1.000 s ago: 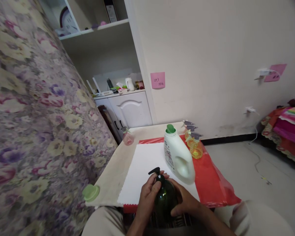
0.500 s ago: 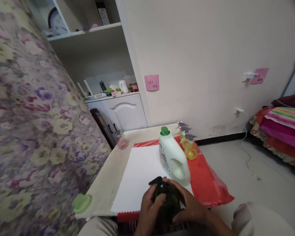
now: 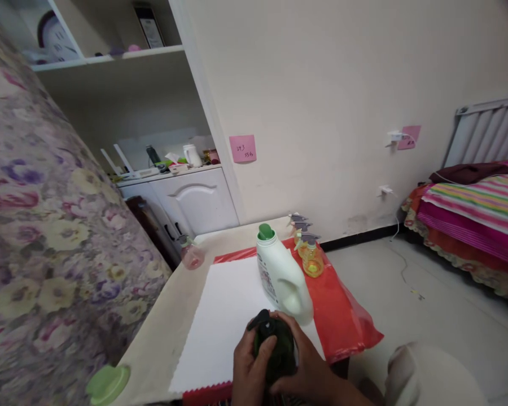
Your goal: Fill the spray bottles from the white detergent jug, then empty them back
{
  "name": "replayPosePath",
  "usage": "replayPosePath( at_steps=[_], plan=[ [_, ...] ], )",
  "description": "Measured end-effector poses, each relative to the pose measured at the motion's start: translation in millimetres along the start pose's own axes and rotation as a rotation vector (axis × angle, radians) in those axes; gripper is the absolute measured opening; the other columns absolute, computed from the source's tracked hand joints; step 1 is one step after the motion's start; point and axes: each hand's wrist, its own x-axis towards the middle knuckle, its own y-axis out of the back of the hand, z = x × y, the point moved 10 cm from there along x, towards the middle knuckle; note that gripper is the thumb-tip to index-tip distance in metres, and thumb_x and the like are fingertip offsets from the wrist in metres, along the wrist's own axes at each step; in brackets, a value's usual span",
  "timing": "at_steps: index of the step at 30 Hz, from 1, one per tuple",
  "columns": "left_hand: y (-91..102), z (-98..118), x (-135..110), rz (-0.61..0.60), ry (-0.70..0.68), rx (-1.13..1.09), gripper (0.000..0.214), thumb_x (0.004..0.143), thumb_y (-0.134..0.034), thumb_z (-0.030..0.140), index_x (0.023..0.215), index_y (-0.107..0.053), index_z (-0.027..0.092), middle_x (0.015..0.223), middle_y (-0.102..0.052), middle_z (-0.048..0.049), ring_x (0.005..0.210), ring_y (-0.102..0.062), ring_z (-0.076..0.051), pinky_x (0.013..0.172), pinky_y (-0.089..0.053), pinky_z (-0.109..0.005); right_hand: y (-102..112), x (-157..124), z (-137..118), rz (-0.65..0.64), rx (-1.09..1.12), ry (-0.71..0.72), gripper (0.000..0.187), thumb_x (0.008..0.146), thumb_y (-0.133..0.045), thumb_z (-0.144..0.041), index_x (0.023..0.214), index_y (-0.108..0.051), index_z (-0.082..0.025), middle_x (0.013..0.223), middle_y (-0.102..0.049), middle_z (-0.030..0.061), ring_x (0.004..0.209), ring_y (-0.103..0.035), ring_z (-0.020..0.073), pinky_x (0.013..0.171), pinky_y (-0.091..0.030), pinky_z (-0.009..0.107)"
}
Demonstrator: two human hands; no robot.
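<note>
A dark green pump bottle [image 3: 284,351] with a black pump head is held between both hands at the near edge of the table. My left hand [image 3: 250,361] grips it from the left, thumb and fingers closed about its neck by the pump. Around the bottle's right side wraps my right hand [image 3: 307,366]. Just beyond stands a white-green detergent jug [image 3: 285,276], uncapped, a green spout showing in its mouth. The bottle's lower part is hidden by the hands.
Spray bottles with yellow liquid [image 3: 312,264] line the table's back right. A pink spray bottle [image 3: 192,255] stands at the back left. At the front left corner lies a light green cap [image 3: 108,384]. White paper [image 3: 214,321] and red plastic [image 3: 338,316] cover the table.
The view has turned to the right, so the table and room appear shifted left. Both hands still hold the pump bottle, in nearly the same grip.
</note>
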Motion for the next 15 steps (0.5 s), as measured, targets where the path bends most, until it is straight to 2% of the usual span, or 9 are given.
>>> replayPosePath(
  at_steps=[3,5,7,11,13,15],
  plan=[
    [-3.2,-2,-2,-0.032,-0.013,-0.011,0.049,0.073,-0.069,0.049,0.113,-0.069,0.02,0.117,-0.07,-0.0091,0.109,-0.063,-0.032,0.097,-0.049,-0.041,3,-3,-11,0.011,-0.054,0.046,0.103,0.048,-0.085,-0.01,0.138,-0.038,-0.028,0.142,-0.048,0.0097,0.132,-0.043,0.0333,0.113,-0.031,0.05],
    [-4.0,5,-4,-0.057,-0.057,-0.03,0.052,0.075,-0.067,0.051,0.117,-0.067,0.021,0.124,-0.067,-0.0086,0.116,-0.059,-0.032,0.102,-0.045,-0.042,8,-6,-21,-0.001,-0.058,0.076,0.102,0.05,-0.085,-0.015,0.139,-0.037,-0.028,0.142,-0.048,0.0101,0.131,-0.044,0.0341,0.111,-0.033,0.049],
    [-0.2,14,-4,-0.045,-0.106,-0.05,0.054,0.078,-0.061,0.054,0.122,-0.063,0.023,0.13,-0.064,-0.008,0.125,-0.053,-0.031,0.109,-0.038,-0.043,22,-9,-28,0.018,-0.074,0.086,0.105,0.052,-0.088,-0.023,0.142,-0.034,-0.026,0.144,-0.045,0.0124,0.132,-0.041,0.0368,0.111,-0.032,0.052],
    [21.9,13,4,0.092,-0.083,-0.035,0.052,0.081,-0.056,0.056,0.121,-0.063,0.023,0.122,-0.068,-0.009,0.121,-0.055,-0.031,0.11,-0.035,-0.046,83,-15,-37,0.211,-0.114,0.092,0.105,0.056,-0.087,-0.027,0.145,-0.03,-0.026,0.148,-0.039,0.0144,0.137,-0.032,0.0399,0.114,-0.024,0.057],
    [33.4,2,12,0.135,-0.047,0.014,0.051,0.08,-0.057,0.056,0.117,-0.064,0.022,0.116,-0.071,-0.0085,0.118,-0.058,-0.03,0.108,-0.036,-0.046,122,-16,-45,0.353,-0.134,0.114,0.1,0.057,-0.086,-0.027,0.143,-0.033,-0.026,0.146,-0.042,0.0133,0.137,-0.033,0.0385,0.115,-0.021,0.057],
    [44.0,-15,21,0.147,-0.023,0.077,0.052,0.078,-0.059,0.058,0.115,-0.064,0.022,0.111,-0.073,-0.0079,0.116,-0.059,-0.029,0.107,-0.037,-0.044,149,-11,-48,0.402,-0.174,0.115,0.093,0.061,-0.084,-0.027,0.14,-0.036,-0.026,0.143,-0.044,0.0127,0.135,-0.037,0.0364,0.114,-0.025,0.055]
  ],
)
